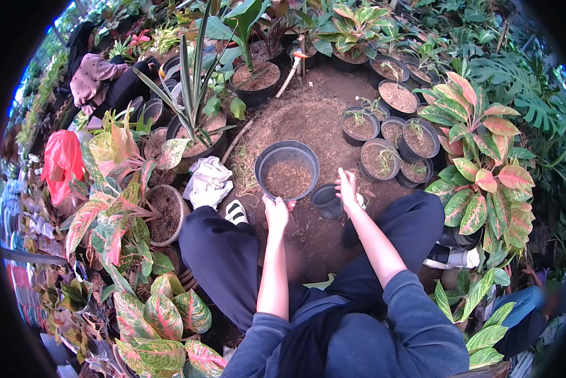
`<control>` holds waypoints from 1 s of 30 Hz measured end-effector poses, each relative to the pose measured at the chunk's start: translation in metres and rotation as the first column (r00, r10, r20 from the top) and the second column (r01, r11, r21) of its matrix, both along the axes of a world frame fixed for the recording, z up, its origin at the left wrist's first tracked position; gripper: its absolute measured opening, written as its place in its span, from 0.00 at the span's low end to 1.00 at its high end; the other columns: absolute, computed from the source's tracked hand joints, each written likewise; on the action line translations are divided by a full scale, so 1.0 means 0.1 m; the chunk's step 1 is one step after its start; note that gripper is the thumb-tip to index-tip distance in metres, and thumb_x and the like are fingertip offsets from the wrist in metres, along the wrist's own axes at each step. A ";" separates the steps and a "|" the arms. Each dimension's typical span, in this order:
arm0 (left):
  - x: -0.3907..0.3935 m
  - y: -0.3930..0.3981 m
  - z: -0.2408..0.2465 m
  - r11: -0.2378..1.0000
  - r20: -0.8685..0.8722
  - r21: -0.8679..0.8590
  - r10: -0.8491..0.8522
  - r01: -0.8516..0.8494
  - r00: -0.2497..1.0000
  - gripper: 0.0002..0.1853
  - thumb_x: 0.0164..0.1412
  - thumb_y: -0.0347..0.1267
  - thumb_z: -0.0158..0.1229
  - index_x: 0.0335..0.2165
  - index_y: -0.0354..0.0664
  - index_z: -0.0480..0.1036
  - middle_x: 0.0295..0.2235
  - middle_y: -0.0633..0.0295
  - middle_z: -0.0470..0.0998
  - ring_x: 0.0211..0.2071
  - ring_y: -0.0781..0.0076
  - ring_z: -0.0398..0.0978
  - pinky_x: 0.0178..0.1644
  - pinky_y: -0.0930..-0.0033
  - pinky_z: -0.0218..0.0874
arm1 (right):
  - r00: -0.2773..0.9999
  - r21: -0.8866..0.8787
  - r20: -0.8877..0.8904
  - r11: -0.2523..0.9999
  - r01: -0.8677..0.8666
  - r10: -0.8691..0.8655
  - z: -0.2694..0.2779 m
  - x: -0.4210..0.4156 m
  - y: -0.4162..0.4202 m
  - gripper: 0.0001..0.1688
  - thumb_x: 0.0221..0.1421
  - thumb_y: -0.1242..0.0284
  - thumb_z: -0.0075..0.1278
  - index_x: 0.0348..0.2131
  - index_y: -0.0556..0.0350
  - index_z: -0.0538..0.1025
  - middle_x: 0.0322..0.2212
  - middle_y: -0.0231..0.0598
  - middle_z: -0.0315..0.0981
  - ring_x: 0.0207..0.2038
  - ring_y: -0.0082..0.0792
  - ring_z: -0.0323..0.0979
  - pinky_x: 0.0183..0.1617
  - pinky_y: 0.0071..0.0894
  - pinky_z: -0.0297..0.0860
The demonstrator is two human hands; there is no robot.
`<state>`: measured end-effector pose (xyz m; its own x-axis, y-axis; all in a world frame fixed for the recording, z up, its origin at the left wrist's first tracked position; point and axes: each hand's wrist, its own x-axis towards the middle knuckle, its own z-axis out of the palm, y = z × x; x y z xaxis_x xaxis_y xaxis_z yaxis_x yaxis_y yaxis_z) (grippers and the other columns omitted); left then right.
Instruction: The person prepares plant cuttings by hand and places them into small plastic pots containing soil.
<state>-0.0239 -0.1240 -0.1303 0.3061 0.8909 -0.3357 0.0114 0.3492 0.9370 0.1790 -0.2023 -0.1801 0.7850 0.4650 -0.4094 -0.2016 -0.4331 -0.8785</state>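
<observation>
My left hand (277, 210) grips the near rim of a wide black plastic pot (287, 171), its fingers bent over the edge. Brown soil mix (287, 178) covers the bottom of that pot. To the right, my right hand (348, 189) is held with its fingers apart, touching no soil and holding nothing that I can see. A small black plastic pot (327, 201) stands on the ground between the two hands, close to the wide pot. Dry, stringy plant matter (244, 170) lies just left of the wide pot.
Several small potted seedlings (380, 159) cluster at the right, beside a pink-green aglaonema (488, 141). A crumpled white cloth (210, 182) and a snake plant (195, 94) are at the left. One person (94, 80) sits at upper left; another person (524, 307) is at lower right.
</observation>
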 end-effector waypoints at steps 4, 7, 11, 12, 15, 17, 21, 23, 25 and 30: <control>-0.01 -0.06 0.17 0.984 -0.026 0.128 -0.120 0.122 0.992 0.13 0.58 0.26 0.29 0.43 0.34 0.50 0.26 0.51 0.73 0.20 0.72 0.73 0.24 0.76 0.67 | 0.837 0.162 -0.205 0.861 -0.482 0.508 0.85 -0.19 0.21 0.33 0.46 0.56 0.45 0.48 0.51 0.56 0.22 0.41 0.65 0.16 0.28 0.67 0.19 0.24 0.67; 0.02 -0.06 0.45 0.951 -0.054 0.222 -0.210 0.217 0.976 0.15 0.58 0.27 0.33 0.44 0.32 0.49 0.25 0.51 0.73 0.21 0.72 0.73 0.25 0.77 0.66 | 0.826 0.248 -0.233 0.852 -0.460 0.514 1.05 -0.11 0.19 0.31 0.45 0.73 0.42 0.50 0.52 0.53 0.25 0.44 0.65 0.17 0.31 0.69 0.20 0.29 0.71; -0.18 0.34 0.91 0.800 -0.535 0.308 -0.302 0.515 0.789 0.28 0.53 0.41 0.48 0.44 0.28 0.53 0.26 0.53 0.74 0.26 0.70 0.73 0.30 0.70 0.64 | 0.800 0.397 -0.223 0.802 -0.447 0.557 1.48 -0.07 0.28 0.32 0.44 0.80 0.37 0.51 0.54 0.51 0.35 0.47 0.63 0.27 0.38 0.72 0.29 0.38 0.73; -0.21 0.49 1.09 0.761 -0.598 0.280 -0.339 0.585 0.727 0.29 0.52 0.43 0.49 0.43 0.29 0.55 0.27 0.52 0.74 0.27 0.69 0.73 0.31 0.70 0.64 | 0.804 0.413 -0.167 0.781 -0.469 0.571 1.59 -0.02 0.30 0.34 0.44 0.80 0.38 0.52 0.52 0.50 0.37 0.46 0.60 0.29 0.38 0.71 0.29 0.37 0.73; -0.15 0.76 1.57 0.836 -0.264 0.073 -0.510 0.544 0.819 0.27 0.52 0.42 0.51 0.42 0.32 0.56 0.33 0.55 0.70 0.28 0.64 0.73 0.32 0.66 0.69 | 0.839 0.447 -0.032 0.759 -0.474 0.543 1.80 -0.01 0.47 0.35 0.43 0.81 0.38 0.52 0.52 0.50 0.33 0.45 0.62 0.27 0.34 0.71 0.24 0.35 0.73; -0.14 0.94 1.49 0.829 0.225 -0.246 -0.455 0.502 0.861 0.21 0.52 0.34 0.49 0.41 0.32 0.56 0.32 0.52 0.69 0.28 0.62 0.74 0.34 0.60 0.70 | 0.843 0.437 0.049 0.747 -0.501 0.536 1.86 -0.16 0.57 0.34 0.43 0.80 0.38 0.52 0.53 0.50 0.33 0.43 0.61 0.29 0.34 0.70 0.24 0.34 0.74; 0.07 0.78 1.31 0.941 0.496 -0.149 -0.194 0.303 0.846 0.27 0.46 0.17 0.35 0.48 0.36 0.44 0.43 0.42 0.59 0.37 0.49 0.70 0.38 0.53 0.69 | 0.895 0.366 0.238 0.818 -0.444 0.379 1.82 -0.15 0.71 0.28 0.45 0.78 0.41 0.49 0.58 0.57 0.39 0.47 0.63 0.31 0.33 0.70 0.26 0.26 0.70; 0.04 0.65 1.32 0.955 0.551 -0.131 -0.153 0.266 0.820 0.38 0.42 0.14 0.31 0.53 0.47 0.36 0.49 0.40 0.50 0.42 0.42 0.65 0.39 0.50 0.68 | 0.788 0.120 0.396 0.824 -0.553 0.472 1.98 -0.09 0.77 0.21 0.46 0.76 0.43 0.43 0.59 0.62 0.34 0.44 0.65 0.29 0.31 0.69 0.26 0.24 0.67; -0.04 0.70 1.25 0.943 0.581 -0.142 -0.167 0.302 0.797 0.40 0.40 0.14 0.31 0.54 0.50 0.35 0.51 0.42 0.47 0.43 0.42 0.64 0.38 0.48 0.68 | 0.679 0.040 0.630 0.857 -0.514 0.377 2.14 -0.08 0.82 0.14 0.47 0.75 0.45 0.36 0.59 0.65 0.28 0.41 0.66 0.26 0.28 0.67 0.25 0.24 0.64; 0.01 0.61 1.33 0.959 0.563 -0.144 -0.125 0.246 0.817 0.45 0.38 0.13 0.29 0.55 0.62 0.37 0.52 0.47 0.48 0.42 0.46 0.67 0.32 0.53 0.71 | 0.821 0.412 0.484 0.750 -0.518 0.302 2.40 -0.23 0.96 0.14 0.53 0.68 0.42 0.20 0.58 0.66 0.13 0.26 0.60 0.17 0.17 0.58 0.20 0.18 0.58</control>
<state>-0.0225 -0.0632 0.0028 0.6441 0.7298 -0.2293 -0.3935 0.5732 0.7188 0.1562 -0.1065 0.0594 0.5013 0.8269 0.2549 0.2682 0.1316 -0.9543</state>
